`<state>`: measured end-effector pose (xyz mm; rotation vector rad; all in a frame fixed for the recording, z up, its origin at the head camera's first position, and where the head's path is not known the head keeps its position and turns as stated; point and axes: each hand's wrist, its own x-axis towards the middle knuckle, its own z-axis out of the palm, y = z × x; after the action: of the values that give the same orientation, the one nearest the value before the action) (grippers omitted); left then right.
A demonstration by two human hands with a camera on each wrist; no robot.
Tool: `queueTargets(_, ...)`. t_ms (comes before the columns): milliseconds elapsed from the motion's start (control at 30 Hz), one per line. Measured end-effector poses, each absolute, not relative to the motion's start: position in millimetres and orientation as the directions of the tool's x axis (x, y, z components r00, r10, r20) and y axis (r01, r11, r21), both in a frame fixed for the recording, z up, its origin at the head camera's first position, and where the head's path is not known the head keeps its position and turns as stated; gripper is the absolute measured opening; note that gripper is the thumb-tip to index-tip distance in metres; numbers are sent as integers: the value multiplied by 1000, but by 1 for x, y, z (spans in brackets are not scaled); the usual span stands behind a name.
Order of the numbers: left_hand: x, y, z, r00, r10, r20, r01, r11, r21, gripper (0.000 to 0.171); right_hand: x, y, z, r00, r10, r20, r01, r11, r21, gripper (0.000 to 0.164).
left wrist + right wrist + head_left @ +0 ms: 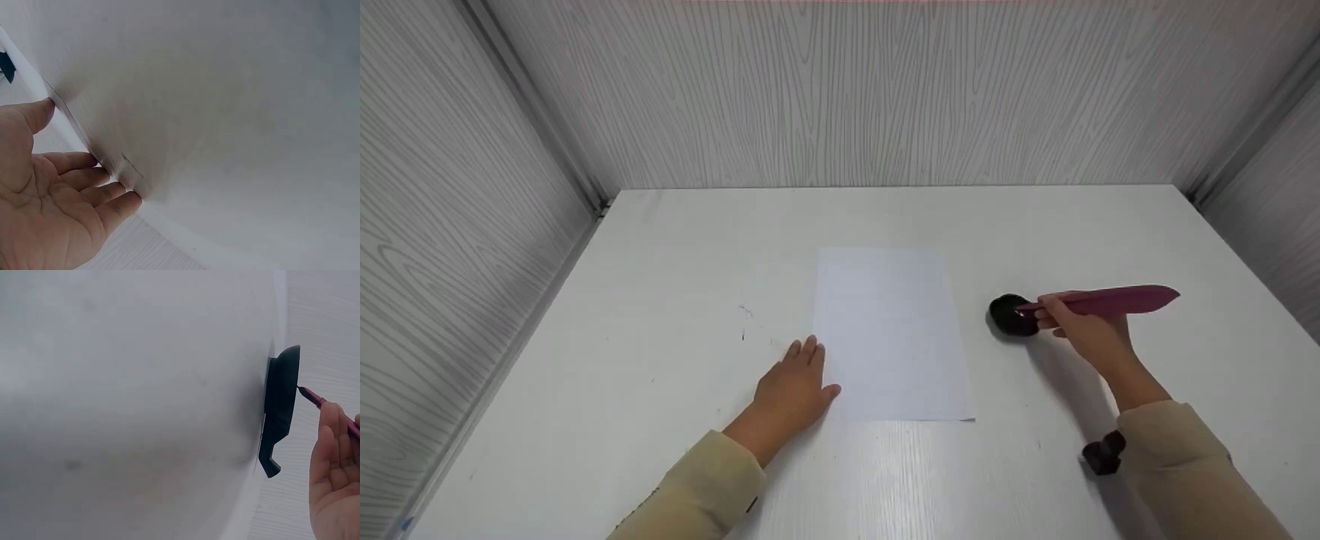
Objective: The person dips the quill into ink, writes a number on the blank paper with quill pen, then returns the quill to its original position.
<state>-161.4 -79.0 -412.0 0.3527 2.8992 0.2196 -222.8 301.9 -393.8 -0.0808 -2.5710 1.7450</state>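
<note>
Grey-white wood-grain panels (825, 97) are rising behind and to both sides, and we are looking down between them at a white table (682, 255). On its middle a white sheet of paper (889, 322) is lying lengthwise away from the person, its near right corner curling slightly. Beige cloth is covering both forearms, and we are seeing a left sleeve (697, 487) and a right sleeve (1192, 465). The left hand (791, 394) is resting palm down at the paper's left edge, its fingers extended and grasping nothing, its thumb lying over the sheet. The right hand (1091, 334) is pinching a plum feather-shaped pen (1125, 300) near its tip, the broad vane pointing off to the right. Right of the paper and apart from it, a round black dish (1011, 315) is sitting on the tabletop; the pen's dark tip is reaching its rim, though we cannot be telling how far inside it goes. Just beside the right sleeve we are noticing a small dark object (1102, 454), and left of the paper, faint dark marks (744, 334) are dotting the table.
</note>
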Motion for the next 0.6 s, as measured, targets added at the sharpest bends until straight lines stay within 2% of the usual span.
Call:
queueTargets(267, -160, -79, -413, -951, 254, -178, 222, 958, 181, 67, -233, 296, -397, -991, 136, 12, 19, 221, -975, 41)
queueTargets(367, -161, -78, -414, -952, 257, -168, 227, 957, 179, 67, -233, 285, -391, -985, 171, 16, 22, 220, -975, 42)
queueTargets(500, -162, -79, -416, -952, 258, -163, 228, 956, 182, 67, -247, 283, -405, -980, 187, 60, -15, 231, -973, 43)
queueTargets(600, -163, -80, -418, -953, 257, -164, 226, 956, 185, 67, -250, 279, -408, -983, 167, 75, -44, 182, -982, 42)
